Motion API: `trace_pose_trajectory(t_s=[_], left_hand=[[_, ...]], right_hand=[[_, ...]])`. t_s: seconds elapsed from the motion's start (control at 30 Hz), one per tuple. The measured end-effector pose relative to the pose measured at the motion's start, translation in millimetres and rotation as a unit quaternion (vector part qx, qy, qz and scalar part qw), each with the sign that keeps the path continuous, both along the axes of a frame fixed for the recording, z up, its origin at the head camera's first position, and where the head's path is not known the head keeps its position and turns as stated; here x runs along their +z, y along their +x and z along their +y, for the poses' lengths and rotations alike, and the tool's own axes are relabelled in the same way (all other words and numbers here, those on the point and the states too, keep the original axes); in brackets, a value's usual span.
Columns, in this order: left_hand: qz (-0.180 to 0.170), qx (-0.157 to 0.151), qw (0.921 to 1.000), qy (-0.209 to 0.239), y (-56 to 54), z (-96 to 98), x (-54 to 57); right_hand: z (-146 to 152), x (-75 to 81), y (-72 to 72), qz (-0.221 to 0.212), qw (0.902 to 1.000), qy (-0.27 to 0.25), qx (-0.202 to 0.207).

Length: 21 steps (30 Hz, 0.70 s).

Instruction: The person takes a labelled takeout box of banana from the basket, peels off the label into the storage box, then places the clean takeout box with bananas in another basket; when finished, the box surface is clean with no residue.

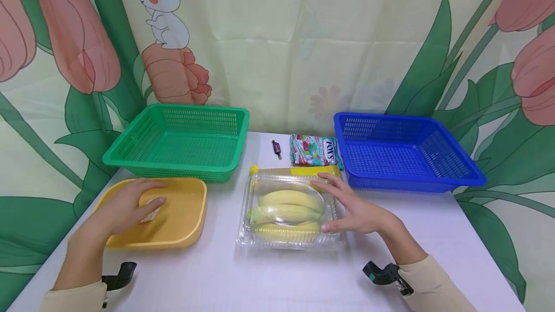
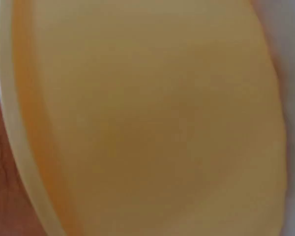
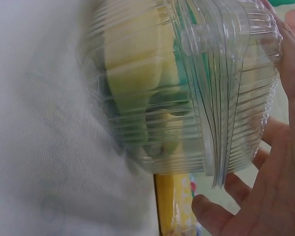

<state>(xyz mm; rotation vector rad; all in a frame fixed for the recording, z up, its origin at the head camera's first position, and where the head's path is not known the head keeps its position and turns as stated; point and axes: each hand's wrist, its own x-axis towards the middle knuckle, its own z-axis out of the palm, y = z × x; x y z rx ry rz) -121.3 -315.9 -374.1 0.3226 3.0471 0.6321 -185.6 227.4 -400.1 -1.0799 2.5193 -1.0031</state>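
A clear plastic clamshell box (image 1: 244, 235) stands at the middle of the table with yellow bananas (image 1: 288, 206) visible inside. My right hand (image 1: 357, 211) is at the box's right side, its thumb and fingers spread apart around the near right corner. The right wrist view shows the ribbed box wall close to the palm (image 3: 270, 196). On the left, my left hand (image 1: 121, 208) reaches over a yellow-orange plastic basin (image 1: 191, 235), thumb and fingers apart. A small white printed piece (image 1: 150, 212) lies below its fingers, partly hidden. The basin wall (image 2: 152, 118) fills the left wrist view.
Behind stand a green basket (image 1: 195, 150) at left and a blue basket (image 1: 386, 158) at right. Between them lie a small dark wrapped candy (image 1: 276, 149) and a FOX'S candy bag (image 1: 313, 150). A yellow package (image 1: 316, 170) lies just behind the clear box.
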Motion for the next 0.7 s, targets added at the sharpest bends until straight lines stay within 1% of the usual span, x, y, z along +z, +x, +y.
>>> trace_pose_trajectory(t_s=[0.27,0.53,0.7], left_hand=[[-0.014,0.001,0.9995,0.030,0.9,20.2,11.2],[-0.018,-0.014,0.9966,0.079,1.5,40.3,18.9],[-0.023,-0.028,0.9944,0.099,-0.6,55.1,21.2]], right_hand=[[0,0.5,-0.5,0.002,1.0000,-0.001,0.003],[-1,1.3,-0.9,-0.001,1.0000,0.006,0.006],[1,1.1,-0.6,0.004,1.0000,0.008,0.004]])
